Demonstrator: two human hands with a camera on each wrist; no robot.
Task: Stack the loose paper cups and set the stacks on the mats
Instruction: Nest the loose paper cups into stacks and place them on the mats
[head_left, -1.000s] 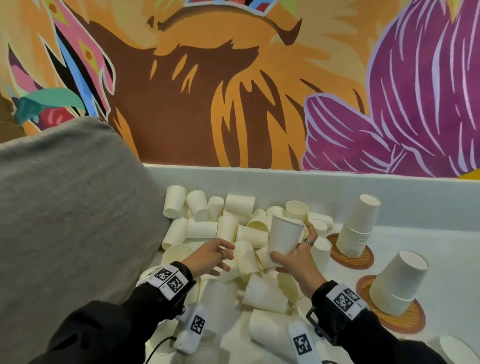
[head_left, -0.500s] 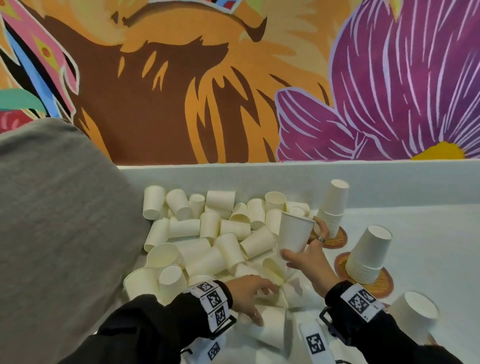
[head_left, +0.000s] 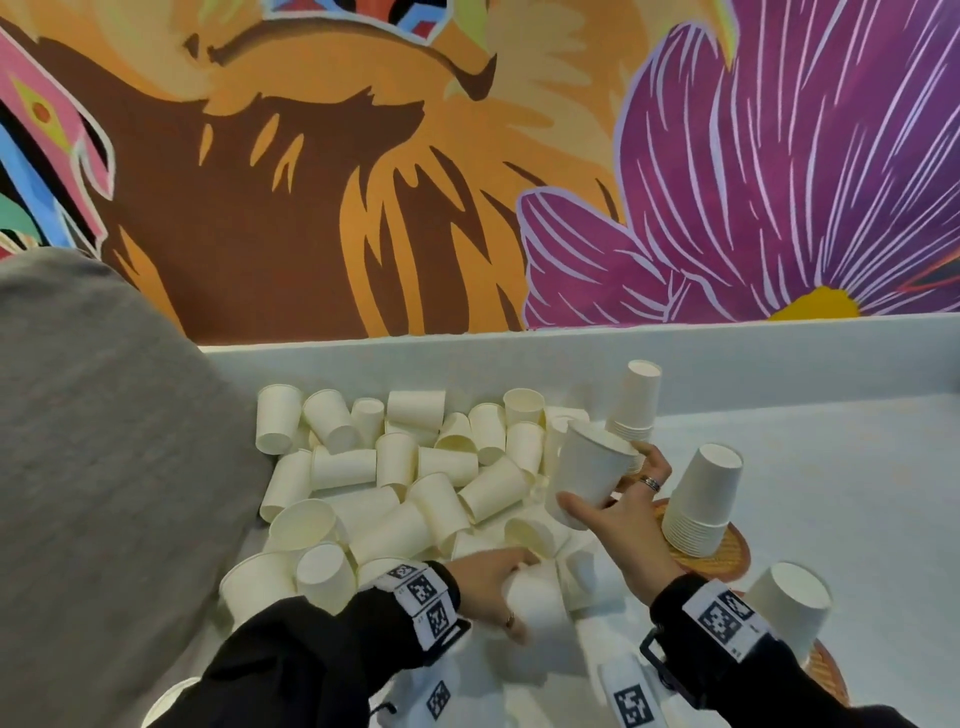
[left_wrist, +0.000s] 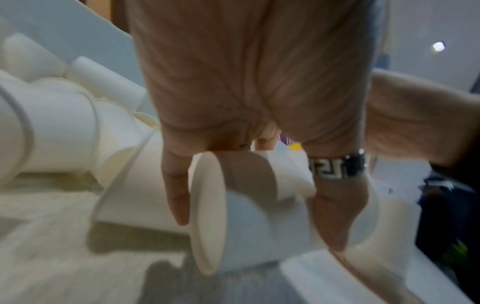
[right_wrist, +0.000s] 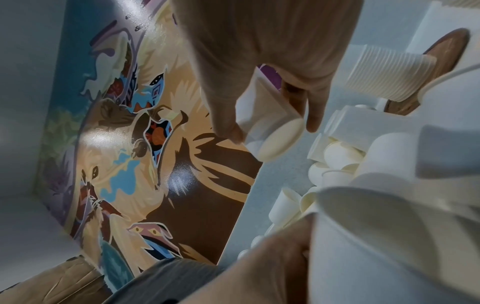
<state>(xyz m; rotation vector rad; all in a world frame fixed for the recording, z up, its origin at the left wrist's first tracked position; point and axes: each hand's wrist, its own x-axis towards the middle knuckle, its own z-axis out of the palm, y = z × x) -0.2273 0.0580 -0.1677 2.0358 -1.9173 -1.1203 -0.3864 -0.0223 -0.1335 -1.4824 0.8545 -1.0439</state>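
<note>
Several loose cream paper cups (head_left: 395, 483) lie heaped on the white table. My right hand (head_left: 618, 499) holds one cup (head_left: 589, 480) upright above the heap's right edge, fingers curled round it; the right wrist view shows this cup (right_wrist: 270, 131) between thumb and fingers. My left hand (head_left: 493, 582) reaches down at the heap's near side and grips a cup lying on its side (head_left: 535, 597); in the left wrist view its fingers wrap that cup (left_wrist: 233, 205). Three upside-down stacks (head_left: 701, 499) stand on round woven mats (head_left: 727, 551) at the right.
A grey cushion (head_left: 93, 467) fills the left side beside the heap. A low white wall (head_left: 519, 364) runs behind the cups under a painted mural. The far stack (head_left: 636, 400) stands by that wall; the nearest stack (head_left: 789, 613) is beside my right wrist.
My left hand moved from the heap's middle toward me and took hold of a lying cup. My right hand carried its cup rightward, nearer the stacks. The head view swung right.
</note>
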